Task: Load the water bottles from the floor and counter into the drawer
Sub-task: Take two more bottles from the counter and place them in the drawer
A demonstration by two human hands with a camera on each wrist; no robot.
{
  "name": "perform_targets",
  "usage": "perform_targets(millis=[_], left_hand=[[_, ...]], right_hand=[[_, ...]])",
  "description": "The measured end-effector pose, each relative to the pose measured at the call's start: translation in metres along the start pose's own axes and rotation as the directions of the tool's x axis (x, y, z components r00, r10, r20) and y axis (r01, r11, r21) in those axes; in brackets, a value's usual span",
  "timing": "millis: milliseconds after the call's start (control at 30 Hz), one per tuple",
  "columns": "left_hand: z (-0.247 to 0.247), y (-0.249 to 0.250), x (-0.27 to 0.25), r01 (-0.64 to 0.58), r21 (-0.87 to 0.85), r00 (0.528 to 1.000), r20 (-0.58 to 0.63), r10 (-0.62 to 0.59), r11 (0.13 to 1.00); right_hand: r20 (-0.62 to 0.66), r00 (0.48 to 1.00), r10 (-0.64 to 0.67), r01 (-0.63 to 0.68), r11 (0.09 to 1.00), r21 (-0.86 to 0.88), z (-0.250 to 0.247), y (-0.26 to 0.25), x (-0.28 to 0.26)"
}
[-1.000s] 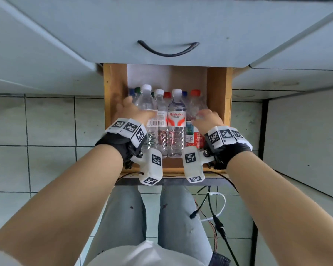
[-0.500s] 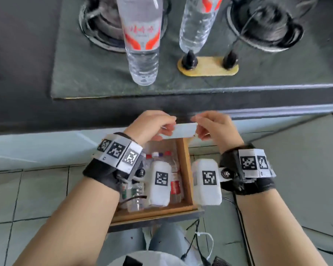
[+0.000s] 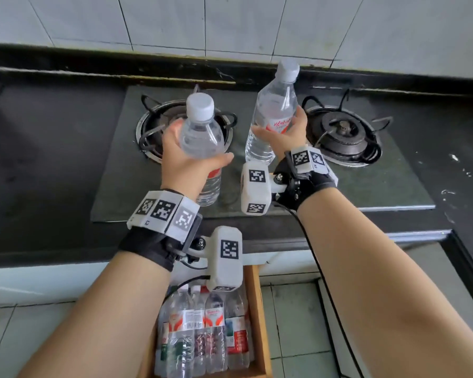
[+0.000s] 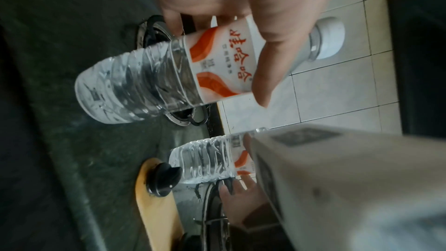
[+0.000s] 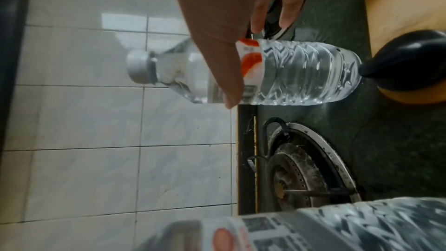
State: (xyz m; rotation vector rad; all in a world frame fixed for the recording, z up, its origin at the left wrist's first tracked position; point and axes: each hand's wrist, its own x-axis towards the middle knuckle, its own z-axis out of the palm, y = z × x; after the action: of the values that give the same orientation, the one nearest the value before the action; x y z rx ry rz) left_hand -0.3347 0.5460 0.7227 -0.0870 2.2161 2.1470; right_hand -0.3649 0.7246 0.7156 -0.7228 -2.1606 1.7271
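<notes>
- Bottles first: two clear plastic water bottles are held up over the dark stone hob plate (image 3: 388, 186), both with ribbed, rippled lower bodies, smooth shoulders and white screw caps.
- Left bottle (image 3: 201, 137) sits in the left hand (image 3: 186, 162), fingers and thumb curled round its middle over the white-and-orange paper label; its base hangs clear of the hob plate near the plate's front edge.
- Right bottle (image 3: 273, 118) is gripped by the right hand (image 3: 281, 135), thumb on one side of the label and fingers wrapped round the other; it tilts slightly, cap towards the tiled wall (image 3: 230, 25), its base close above the middle of the hob plate; I cannot tell whether it touches.
- Seen from the right wrist, that bottle's base is just beside a round black knob (image 5: 407, 62) set on a yellow oval plate (image 5: 410, 94).
- Drawer (image 3: 257, 317) below the counter's front edge stands open, a light wooden box packed with more clear bottles (image 3: 202, 331) lying side by side, labels in red, white and green.
- Two round gas burners with black wire pan supports flank the hands: left burner (image 3: 153, 126) and right burner (image 3: 344, 132), metal rings dull and worn.
- Glossy pale tiles cover the wall; the countertop (image 3: 38, 159) is black and matt.
</notes>
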Motion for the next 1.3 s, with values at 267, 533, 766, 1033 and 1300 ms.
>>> perform_targets(millis=[267, 533, 766, 1033, 1300], left_hand=[[0.002, -0.007, 0.001, -0.061, -0.021, 0.998, 0.015, 0.061, 0.998], [-0.018, -0.005, -0.026, -0.148, -0.219, 0.989, -0.02, 0.147, 0.964], [-0.036, -0.013, -0.073, -0.092, -0.238, 0.965, 0.219, 0.146, 0.967], [-0.041, -0.132, -0.13, 0.222, -0.134, 0.931, 0.325, -0.169, 0.966], [-0.046, -0.266, -0.157, 0.435, 0.077, 0.894, 0.083, -0.44, 0.897]], right_hand=[[-0.094, 0.994, -0.049, 0.055, 0.997, 0.061, 0.013, 0.011, -0.002], [-0.096, 0.963, -0.251, 0.268, 0.867, 0.42, -0.022, -0.006, -0.061], [0.164, 0.931, -0.325, 0.201, 0.835, 0.513, -0.059, 0.017, -0.125], [0.465, 0.885, -0.024, -0.132, 0.945, 0.301, -0.06, 0.153, -0.188], [0.403, 0.819, 0.407, -0.451, 0.893, 0.014, -0.02, 0.296, -0.224]])
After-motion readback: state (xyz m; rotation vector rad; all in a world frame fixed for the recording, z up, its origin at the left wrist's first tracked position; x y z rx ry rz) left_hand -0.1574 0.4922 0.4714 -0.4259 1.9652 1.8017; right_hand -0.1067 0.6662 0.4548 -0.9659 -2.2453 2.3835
